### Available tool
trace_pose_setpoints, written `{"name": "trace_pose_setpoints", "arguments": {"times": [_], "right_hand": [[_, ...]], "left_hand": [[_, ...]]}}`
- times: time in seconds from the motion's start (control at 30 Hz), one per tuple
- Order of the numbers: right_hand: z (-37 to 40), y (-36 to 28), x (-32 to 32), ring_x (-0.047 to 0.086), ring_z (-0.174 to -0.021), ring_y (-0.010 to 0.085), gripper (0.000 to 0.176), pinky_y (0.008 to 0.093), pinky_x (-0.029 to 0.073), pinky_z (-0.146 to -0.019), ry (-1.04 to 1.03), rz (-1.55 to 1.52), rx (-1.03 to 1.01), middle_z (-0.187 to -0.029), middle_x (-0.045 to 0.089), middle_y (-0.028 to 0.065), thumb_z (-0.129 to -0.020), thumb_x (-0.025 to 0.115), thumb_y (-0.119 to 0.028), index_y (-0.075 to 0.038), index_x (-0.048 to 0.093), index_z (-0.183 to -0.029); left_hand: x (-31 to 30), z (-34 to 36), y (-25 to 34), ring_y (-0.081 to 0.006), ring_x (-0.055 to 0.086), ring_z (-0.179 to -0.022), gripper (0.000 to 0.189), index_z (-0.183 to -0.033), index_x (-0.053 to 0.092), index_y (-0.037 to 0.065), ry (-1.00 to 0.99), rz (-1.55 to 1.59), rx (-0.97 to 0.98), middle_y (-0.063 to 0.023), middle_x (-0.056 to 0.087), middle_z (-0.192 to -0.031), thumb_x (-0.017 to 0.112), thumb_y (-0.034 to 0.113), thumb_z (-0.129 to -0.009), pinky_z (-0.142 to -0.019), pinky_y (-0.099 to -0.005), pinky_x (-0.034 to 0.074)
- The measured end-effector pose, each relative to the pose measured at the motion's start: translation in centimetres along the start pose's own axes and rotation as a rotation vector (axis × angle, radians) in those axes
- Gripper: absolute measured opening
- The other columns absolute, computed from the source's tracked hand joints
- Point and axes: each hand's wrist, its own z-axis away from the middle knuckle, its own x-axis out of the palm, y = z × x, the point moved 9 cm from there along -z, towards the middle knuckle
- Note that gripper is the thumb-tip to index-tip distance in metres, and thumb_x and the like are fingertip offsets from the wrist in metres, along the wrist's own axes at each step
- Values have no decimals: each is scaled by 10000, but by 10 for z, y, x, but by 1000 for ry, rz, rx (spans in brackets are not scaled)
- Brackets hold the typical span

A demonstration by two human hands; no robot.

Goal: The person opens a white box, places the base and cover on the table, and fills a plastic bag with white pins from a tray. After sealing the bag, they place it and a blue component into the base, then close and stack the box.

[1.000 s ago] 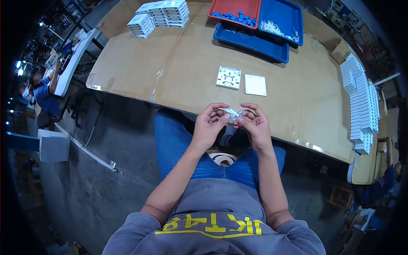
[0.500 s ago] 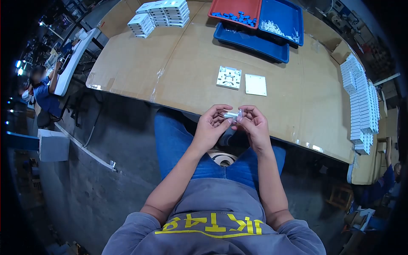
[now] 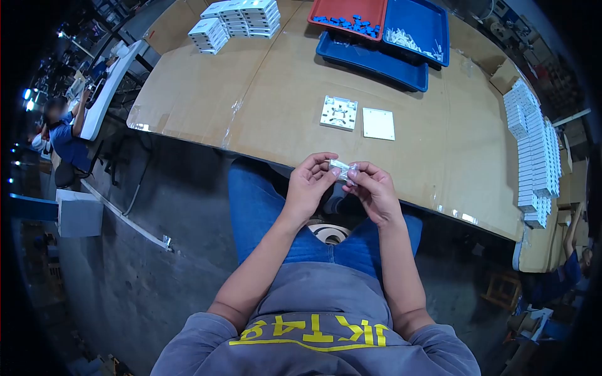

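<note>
Between my two hands is a small clear plastic bag (image 3: 342,168) with white pieces inside, held just off the table's near edge. My left hand (image 3: 311,182) pinches its left end between thumb and fingers. At the other end, my right hand (image 3: 374,188) grips the bag with thumb and forefinger. Beyond the hands, a square white housing (image 3: 339,113) lies on the table, its inner side with dark fittings facing up. Beside it on the right rests a plain white square cover (image 3: 379,124), apart from the housing.
On the cardboard-covered table (image 3: 276,106), a red tray (image 3: 342,9) holds blue parts and a blue tray (image 3: 433,31) holds white parts. An additional blue tray (image 3: 370,66) sits in front. White boxes (image 3: 241,19) are stacked far left, more stacks (image 3: 533,150) far right. A person (image 3: 68,138) sits left.
The bag has been turned and spread between my fingers, showing more of its white contents. Both hands have shifted only slightly. The housing and cover stay in place.
</note>
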Motion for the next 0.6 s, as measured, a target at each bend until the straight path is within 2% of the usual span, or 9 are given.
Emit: {"name": "trace_pose_setpoints", "arguments": {"times": [0.07,0.17,0.47,0.6], "right_hand": [[-1,3,2,721,-863,145,189,313,658,-789,16,-55,14,-967,723,85,-980,702,-51,35,670,-1146],[3,0,7,722,-855,147,167,311,657,-777,63,36,21,-954,724,81,-984,703,-61,23,678,-1126],[0,2,-1,726,-800,143,127,271,645,-742,-7,146,18,-928,728,76,-993,700,-74,11,686,-1086],[3,-11,0,739,-810,155,122,266,642,-740,70,228,-52,-939,736,98,-999,691,-69,17,684,-1086]], "left_hand": [[1,1,1,-102,671,-1001,414,-1369,575,-11,17,13,47,-68,688,-1100,701,32,-977,-903,-235,550],[-3,-1,-6,-103,672,-1011,411,-1374,571,-14,32,26,-8,-71,688,-1111,689,28,-983,-903,-234,552],[-5,-1,-9,-121,686,-1027,420,-1397,542,-20,-21,52,-77,-95,696,-1160,663,16,-996,-889,-244,557],[-7,-2,-12,-121,689,-1009,413,-1398,542,-21,7,50,-91,-93,696,-1178,659,28,-1005,-891,-244,551]]}}
